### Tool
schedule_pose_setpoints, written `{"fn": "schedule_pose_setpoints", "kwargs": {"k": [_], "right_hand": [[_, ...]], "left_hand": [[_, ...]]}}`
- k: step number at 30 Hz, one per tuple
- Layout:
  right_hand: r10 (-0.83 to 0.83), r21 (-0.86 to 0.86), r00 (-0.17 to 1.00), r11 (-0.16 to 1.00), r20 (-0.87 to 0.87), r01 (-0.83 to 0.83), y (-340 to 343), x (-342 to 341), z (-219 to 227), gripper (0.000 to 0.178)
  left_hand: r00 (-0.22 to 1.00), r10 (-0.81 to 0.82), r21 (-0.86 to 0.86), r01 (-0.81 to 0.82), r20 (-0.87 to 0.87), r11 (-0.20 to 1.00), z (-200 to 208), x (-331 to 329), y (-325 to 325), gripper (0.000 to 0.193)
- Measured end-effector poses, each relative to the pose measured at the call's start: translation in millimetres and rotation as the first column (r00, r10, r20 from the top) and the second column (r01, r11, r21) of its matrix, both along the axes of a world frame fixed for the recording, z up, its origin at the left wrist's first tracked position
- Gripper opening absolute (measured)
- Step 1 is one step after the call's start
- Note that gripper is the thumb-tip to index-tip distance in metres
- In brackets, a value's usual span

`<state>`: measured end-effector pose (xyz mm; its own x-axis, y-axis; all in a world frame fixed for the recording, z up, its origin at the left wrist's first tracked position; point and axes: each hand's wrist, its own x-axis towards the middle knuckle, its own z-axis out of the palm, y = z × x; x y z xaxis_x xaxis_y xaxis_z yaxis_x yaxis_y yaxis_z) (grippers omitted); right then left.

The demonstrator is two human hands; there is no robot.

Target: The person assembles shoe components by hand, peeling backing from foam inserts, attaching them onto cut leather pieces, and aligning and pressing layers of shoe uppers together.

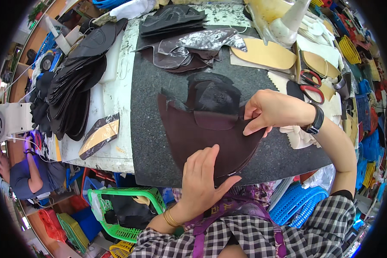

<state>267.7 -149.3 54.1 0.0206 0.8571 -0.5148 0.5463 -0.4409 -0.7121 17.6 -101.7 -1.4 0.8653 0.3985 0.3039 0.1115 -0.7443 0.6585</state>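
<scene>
Dark brown leather pieces (206, 148), curved along their near edge, lie stacked on a dark grey mat (150, 129) in front of me. My left hand (200, 174) rests on the near left part of the stack, fingers stretched out and thumb apart. At the right edge, my right hand (264, 112) pinches the brown leather between thumb and fingers. Between and beyond my hands, a smaller pile of blackish leather pieces (217, 96) overlaps the stack's far side. Crumpled brown leather pieces with shiny silvery patches (193, 45) lie farther back on the mat.
Red-handled scissors (312, 88) lie to the right near tan insole-shaped pieces (266, 53). A tall pile of black cut pieces (75, 81) stands at left. Below the table edge are a green basket (161, 201) and a blue basket (301, 204). Another person (36, 178) sits far left.
</scene>
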Motion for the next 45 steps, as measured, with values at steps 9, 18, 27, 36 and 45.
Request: {"fn": "schedule_pose_setpoints", "kwargs": {"k": [9,18,27,36,45], "right_hand": [[-0.186,0.019,0.972,0.981,-0.142,0.191,-27,3,-11,0.021],[-0.217,0.048,0.960,0.972,-0.179,0.229,-32,10,-24,0.023],[-0.078,0.667,0.896,0.696,0.437,-0.264,-40,-32,-15,0.029],[-0.236,0.678,0.965,0.729,0.116,0.097,-4,-51,-5,0.037],[0.024,0.612,0.806,0.637,0.592,-0.469,22,-93,-35,0.037]], "left_hand": [[0.979,0.183,0.210,-0.161,-0.089,0.964,-3,15,-22,0.063],[0.985,0.129,0.254,-0.096,-0.118,0.963,1,11,-23,0.035],[0.984,-0.105,-0.053,0.098,-0.141,0.994,32,-1,16,0.025],[0.997,-0.014,-0.169,0.027,0.078,0.985,15,-14,59,0.019],[0.918,-0.385,0.067,0.391,-0.092,0.918,15,37,199,0.023]]}}
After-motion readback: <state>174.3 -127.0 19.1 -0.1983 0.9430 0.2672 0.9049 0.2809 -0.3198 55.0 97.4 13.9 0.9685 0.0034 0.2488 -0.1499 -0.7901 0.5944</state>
